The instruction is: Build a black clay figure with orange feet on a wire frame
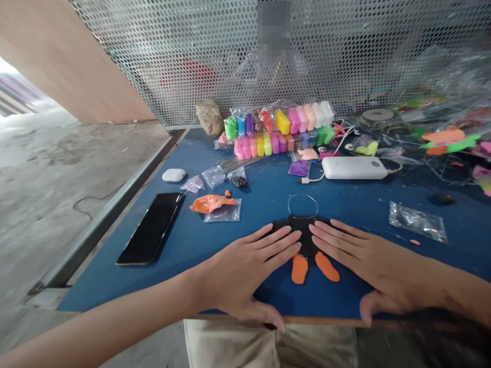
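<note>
A flat black clay figure with two orange feet and a thin wire loop at its top lies on the blue table near the front edge. My left hand lies flat, fingers stretched out, with the fingertips on the figure's left side. My right hand lies flat the same way, fingertips on the figure's right side. Both thumbs hang over the table's front edge. Neither hand holds anything.
A black phone and white earbud case lie at the left. Orange clay on a plastic bag, small bags, packs of coloured clay sticks, a white power bank and a perforated metal screen sit behind.
</note>
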The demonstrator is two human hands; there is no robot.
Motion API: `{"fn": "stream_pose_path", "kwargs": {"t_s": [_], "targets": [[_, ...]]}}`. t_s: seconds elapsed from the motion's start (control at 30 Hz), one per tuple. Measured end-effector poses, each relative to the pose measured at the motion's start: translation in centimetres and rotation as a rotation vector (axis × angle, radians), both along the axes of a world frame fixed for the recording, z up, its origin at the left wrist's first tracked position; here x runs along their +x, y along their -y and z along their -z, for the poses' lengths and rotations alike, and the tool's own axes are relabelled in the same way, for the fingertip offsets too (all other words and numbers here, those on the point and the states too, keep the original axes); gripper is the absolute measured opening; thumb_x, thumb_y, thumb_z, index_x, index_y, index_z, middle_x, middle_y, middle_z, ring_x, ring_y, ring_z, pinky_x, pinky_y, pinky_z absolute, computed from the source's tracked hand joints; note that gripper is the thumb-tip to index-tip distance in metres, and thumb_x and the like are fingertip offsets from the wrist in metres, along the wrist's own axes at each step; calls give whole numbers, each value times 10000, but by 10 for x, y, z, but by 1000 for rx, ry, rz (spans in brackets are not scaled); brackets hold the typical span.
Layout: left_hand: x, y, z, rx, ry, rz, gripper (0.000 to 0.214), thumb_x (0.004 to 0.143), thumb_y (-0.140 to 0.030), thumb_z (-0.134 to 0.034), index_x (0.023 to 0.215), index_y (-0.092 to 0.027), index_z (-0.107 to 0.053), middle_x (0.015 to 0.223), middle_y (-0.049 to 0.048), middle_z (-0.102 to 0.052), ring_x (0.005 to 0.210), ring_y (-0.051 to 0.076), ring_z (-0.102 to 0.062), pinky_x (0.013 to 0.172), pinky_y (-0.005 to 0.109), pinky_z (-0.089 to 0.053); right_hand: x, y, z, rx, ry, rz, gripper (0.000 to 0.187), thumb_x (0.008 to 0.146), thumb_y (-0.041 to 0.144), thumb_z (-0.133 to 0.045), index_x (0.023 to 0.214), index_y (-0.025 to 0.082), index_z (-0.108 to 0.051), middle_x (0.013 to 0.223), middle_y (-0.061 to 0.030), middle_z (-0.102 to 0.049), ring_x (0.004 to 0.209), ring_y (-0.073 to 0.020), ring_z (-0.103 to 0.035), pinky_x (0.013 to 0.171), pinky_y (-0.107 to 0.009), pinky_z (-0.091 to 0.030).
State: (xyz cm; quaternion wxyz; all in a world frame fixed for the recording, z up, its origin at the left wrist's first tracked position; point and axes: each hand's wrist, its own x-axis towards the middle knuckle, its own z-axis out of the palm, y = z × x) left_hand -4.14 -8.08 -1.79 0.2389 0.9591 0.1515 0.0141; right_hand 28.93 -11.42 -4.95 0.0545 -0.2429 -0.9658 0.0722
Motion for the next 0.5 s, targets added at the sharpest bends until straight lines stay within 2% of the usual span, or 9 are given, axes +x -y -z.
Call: {"fn": "stream_pose_path", "kwargs": {"t_s": [0.1,0.3,0.5], "targets": [[0,1,0,38,17,12,987,906,-716,-495,1634,-173,-111,1675,108,-140,1551,325,-172,1293,495,-65,-2,4,0,8,-50,-16,1078,864,777,-488,1625,113,-111,1647,-136,-302,1517,-350,-293,1251,-530,-251],[1,1,1,75,60,43,952,847,-720,-584,1609,-248,-261,1666,91,-205,1545,359,-181,1280,553,-96,-3,8,4,-95,-66,-15,1182,790,842,-520,1630,142,-71,1669,-133,-234,1508,-346,-317,1238,-493,-303],[1,3,1,60,22,35,966,860,-705,-576,1618,-223,-220,1678,90,-146,1554,339,-160,1285,544,-66,-2,7,8,-153,-95,1,1113,818,812,-523,1633,182,-100,1661,-97,-281,1504,-348,-325,1234,-488,-308]]}}
